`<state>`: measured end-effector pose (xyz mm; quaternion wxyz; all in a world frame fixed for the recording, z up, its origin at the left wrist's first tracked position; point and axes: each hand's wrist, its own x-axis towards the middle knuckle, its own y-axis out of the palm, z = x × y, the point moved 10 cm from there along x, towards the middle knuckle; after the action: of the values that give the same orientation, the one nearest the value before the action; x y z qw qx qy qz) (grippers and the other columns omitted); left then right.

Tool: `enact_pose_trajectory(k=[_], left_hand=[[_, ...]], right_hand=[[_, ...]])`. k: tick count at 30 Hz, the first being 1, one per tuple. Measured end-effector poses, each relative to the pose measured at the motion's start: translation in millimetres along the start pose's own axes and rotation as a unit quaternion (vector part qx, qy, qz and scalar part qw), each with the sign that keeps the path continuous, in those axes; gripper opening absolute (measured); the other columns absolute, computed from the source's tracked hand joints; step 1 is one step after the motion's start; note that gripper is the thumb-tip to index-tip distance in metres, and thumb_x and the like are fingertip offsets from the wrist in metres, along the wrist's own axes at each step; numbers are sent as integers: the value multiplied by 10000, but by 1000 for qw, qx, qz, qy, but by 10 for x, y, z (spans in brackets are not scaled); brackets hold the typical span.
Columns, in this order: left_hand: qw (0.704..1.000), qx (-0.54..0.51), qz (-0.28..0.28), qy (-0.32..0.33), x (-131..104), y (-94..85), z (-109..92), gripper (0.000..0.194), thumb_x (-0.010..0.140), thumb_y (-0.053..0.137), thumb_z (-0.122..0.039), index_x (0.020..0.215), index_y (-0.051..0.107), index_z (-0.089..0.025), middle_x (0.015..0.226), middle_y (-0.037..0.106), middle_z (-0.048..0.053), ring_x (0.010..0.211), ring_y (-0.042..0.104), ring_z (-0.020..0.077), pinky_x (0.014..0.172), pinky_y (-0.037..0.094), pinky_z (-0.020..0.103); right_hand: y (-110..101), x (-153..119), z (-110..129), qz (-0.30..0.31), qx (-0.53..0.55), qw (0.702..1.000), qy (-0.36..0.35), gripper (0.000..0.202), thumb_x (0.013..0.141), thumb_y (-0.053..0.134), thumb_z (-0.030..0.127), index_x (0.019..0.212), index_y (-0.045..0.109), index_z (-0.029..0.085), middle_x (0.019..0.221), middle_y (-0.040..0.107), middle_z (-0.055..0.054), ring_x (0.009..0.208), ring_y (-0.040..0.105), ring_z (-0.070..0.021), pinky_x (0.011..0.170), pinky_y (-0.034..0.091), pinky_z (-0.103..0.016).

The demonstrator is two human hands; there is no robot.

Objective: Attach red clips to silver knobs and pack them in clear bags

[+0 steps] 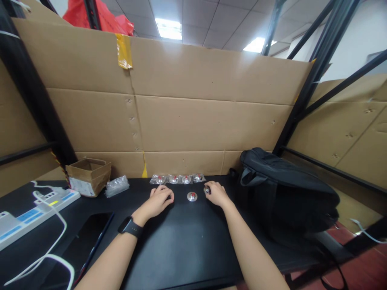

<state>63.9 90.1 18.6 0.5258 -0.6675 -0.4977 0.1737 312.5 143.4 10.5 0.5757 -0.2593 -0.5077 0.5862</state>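
Note:
My right hand is closed around a small round metallic disc, held at the fingertips just above the black table. To its left a similar shiny disc with a red centre lies flat on the table, between my two hands and touching neither. My left hand, with a black watch on the wrist, rests palm down with loosely bent fingers; the thumb and forefinger are slightly apart and nothing shows between them. Behind the hands, several such discs in clear plastic wrappers lie in a row.
A small open cardboard box and clear plastic wrap are at the back left. A power strip with white cables and a dark tablet-like device lie nearer. A black bag stands right. Cardboard panels wall the back.

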Motion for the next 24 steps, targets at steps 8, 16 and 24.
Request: enact_pose_trajectory(k=[8,16,24], left_hand=[[996,-55,-59,-31,49,-186,-157,159,935,496,-353,904,609,-246,844,700,7,969,589,213,902,341,366],[987,-123,-82,-57,38,-194,-84,196,895,537,-393,872,651,-236,888,713,-4,827,628,170,808,430,295],[967,-233,-78,-65,94,-59,-52,265,827,635,-441,910,735,-211,938,760,41,864,677,213,763,484,298]], right_hand=[[22,33,-134,8,44,999,-2,310,718,734,189,1014,704,277,1020,729,-22,945,663,-214,799,442,-292],[-60,33,-207,-6,112,994,-2,361,663,766,142,1007,717,237,1015,741,-52,922,689,-214,827,490,-306],[-182,3,351,-35,330,941,-71,458,694,747,200,1145,667,217,1093,720,-76,996,685,-222,833,535,-347]])
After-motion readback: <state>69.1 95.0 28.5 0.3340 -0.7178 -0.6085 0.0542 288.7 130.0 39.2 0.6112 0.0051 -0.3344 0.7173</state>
